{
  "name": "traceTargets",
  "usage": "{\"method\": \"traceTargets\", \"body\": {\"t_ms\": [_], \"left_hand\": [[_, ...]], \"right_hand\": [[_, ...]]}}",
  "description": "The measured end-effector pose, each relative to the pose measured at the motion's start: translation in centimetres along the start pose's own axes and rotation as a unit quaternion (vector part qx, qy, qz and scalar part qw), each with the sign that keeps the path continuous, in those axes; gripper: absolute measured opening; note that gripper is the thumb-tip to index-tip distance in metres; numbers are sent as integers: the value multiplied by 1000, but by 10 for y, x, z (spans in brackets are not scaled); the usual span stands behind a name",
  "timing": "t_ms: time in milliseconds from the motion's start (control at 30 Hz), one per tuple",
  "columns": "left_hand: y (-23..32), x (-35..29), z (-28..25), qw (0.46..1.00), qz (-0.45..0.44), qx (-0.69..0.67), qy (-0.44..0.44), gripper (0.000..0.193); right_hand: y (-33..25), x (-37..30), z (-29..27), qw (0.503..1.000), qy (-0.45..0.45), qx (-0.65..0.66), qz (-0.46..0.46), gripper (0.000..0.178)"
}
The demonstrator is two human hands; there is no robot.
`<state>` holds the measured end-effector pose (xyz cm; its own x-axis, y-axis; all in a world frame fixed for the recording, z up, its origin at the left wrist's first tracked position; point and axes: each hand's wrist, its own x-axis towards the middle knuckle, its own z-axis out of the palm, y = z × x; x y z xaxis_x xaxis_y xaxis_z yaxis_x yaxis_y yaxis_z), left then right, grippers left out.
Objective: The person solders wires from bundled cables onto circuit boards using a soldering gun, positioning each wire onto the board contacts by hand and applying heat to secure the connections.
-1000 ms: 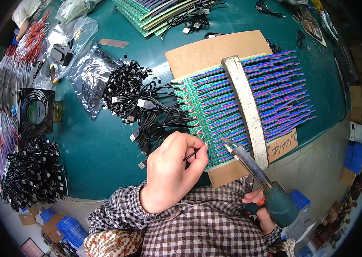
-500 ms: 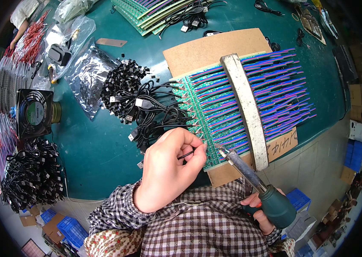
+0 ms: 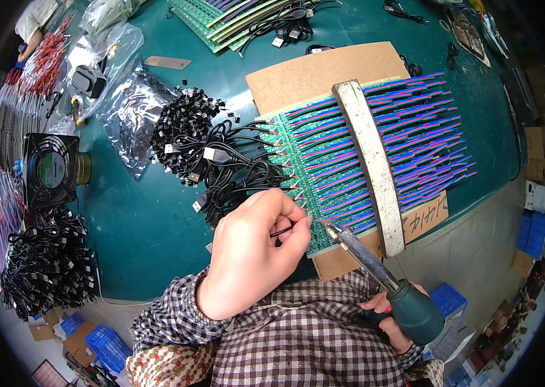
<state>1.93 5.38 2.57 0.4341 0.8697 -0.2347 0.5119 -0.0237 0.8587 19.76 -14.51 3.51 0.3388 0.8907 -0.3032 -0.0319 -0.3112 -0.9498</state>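
My left hand (image 3: 253, 251) pinches a thin black cable (image 3: 281, 230), its end at the left edge of a green circuit board panel (image 3: 298, 151). In my right hand (image 3: 391, 314) is a soldering iron (image 3: 375, 267) with a dark green handle, its tip on or just above the board beside my left fingertips. Blue, red and black wires (image 3: 414, 135) run out from the panel's right side. A pale, worn bar (image 3: 370, 164) lies across them. Black USB cables (image 3: 233, 164) trail from the panel's left edge. The wire end between my fingers is too small to make out.
Brown cardboard (image 3: 330, 68) lies under the panel. To the left are a pile of small black connectors (image 3: 185, 126), a plastic bag (image 3: 132, 119), a black fan (image 3: 52, 171) and a heap of bundled cables (image 3: 50, 264). More board panels (image 3: 221, 22) are stacked at the back.
The soldering iron has shifted slightly left, bringing its tip closer to my left fingertips. My left hand has barely moved and keeps its pinch on the cable.
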Motion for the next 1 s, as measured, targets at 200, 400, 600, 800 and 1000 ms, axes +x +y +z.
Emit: {"method": "traceTargets", "body": {"t_ms": [200,400,600,800,1000], "left_hand": [[2,-3,4,999,17,-8,28,11],[1,-2,4,999,27,-3,30,11],[1,0,3,998,55,26,23,11],[-1,2,1,998,60,20,9,11],[1,1,0,998,52,18,8,10]], "right_hand": [[1,-1,-2,1000,-8,-21,-15,41],[12,-3,-16,990,-77,-113,-46,48],[13,-4,-15,990,-82,-111,-36,52],[11,-6,-9,999,-49,-15,5,59],[16,-5,-15,993,-86,-82,-27,59]]}}
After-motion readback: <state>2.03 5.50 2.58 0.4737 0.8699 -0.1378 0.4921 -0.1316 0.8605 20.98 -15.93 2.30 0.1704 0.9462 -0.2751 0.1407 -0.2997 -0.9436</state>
